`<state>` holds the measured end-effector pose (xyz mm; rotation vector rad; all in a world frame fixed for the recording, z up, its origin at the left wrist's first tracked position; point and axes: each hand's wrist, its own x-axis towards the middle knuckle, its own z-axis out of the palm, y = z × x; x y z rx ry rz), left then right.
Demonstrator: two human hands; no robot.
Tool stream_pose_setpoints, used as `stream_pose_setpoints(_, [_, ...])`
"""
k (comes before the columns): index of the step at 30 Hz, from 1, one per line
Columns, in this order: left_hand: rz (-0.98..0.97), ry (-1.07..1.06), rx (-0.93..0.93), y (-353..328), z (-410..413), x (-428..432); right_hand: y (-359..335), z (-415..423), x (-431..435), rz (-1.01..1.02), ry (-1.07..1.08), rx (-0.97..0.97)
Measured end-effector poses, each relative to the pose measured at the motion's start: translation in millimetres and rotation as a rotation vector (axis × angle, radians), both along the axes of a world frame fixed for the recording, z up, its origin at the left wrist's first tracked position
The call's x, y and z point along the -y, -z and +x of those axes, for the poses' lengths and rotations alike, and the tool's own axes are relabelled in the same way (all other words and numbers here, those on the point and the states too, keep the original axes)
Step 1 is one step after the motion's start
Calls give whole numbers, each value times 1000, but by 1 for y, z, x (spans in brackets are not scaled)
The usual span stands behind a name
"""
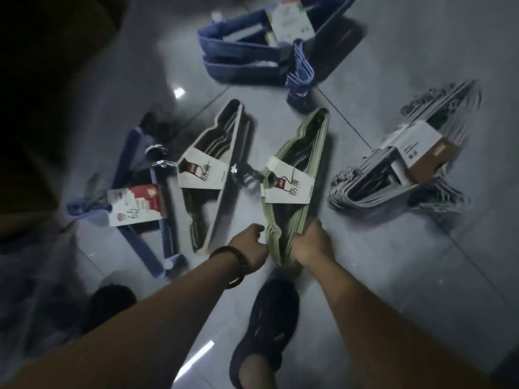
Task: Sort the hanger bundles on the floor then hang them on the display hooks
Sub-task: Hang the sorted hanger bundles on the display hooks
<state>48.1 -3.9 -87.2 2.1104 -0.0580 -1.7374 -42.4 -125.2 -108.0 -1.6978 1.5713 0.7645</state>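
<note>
2 hands on the near end of the green hanger bundle (297, 164), which lies flat on the floor (379, 262). Left hand (250, 245) fingers curl on its left edge, right hand (310, 242) fingers grip its right edge. Beige bundle (213, 175) just left of it, grey bundle (407, 164) right, dark-blue bundles (247, 51) beyond.

Glossy grey floor tiles (365, 262) with dark grout lines fill the frame. A dark shoe (269, 318) sits at lower centre, a second dark shoe (109, 301) at lower left. A dark bracelet (236, 265) shows just above the centre shoe, and a small bright glare (179, 92) at upper centre-left
</note>
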Motion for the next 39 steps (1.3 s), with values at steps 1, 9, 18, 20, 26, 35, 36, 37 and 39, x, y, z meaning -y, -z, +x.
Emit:
stream_pose_setpoints(1, [-1, -13, -1, 9, -6, 9, 13, -5, 1, -2, -10, 7])
stream_pose_setpoints(9, [-36, -326, -16, 41, -34, 47, 52, -16, -6, -55, 74, 128])
stream_pose_setpoints(18, [-26, -560, -63, 30, -12, 49, 22, -7, -2, 31, 313, 266])
stream_pose_setpoints(20, [-12, -620, -132, 25, -5, 53, 10, -1, -3, 70, 382, 322])
stream_pose_setpoints(26, [-21, -772, -23, -27, -4, 66, -62, -3, -16, 120, 423, 439])
stream_pose_setpoints(35, [-212, -404, 377, -278, 37, 53, -315, 6, 32, 78, -39, 567])
stream_pose_setpoints(36, [-212, -322, 392, -314, 48, 52, -357, 11, 46, -54, -115, 598])
stream_pose_setpoints(37, [-199, -226, 420, -351, 58, 50, -400, 16, 58, -201, -200, 643])
stream_pose_setpoints(39, [-171, 0, 498, -430, 75, 46, -481, 31, 80, -392, -359, 725])
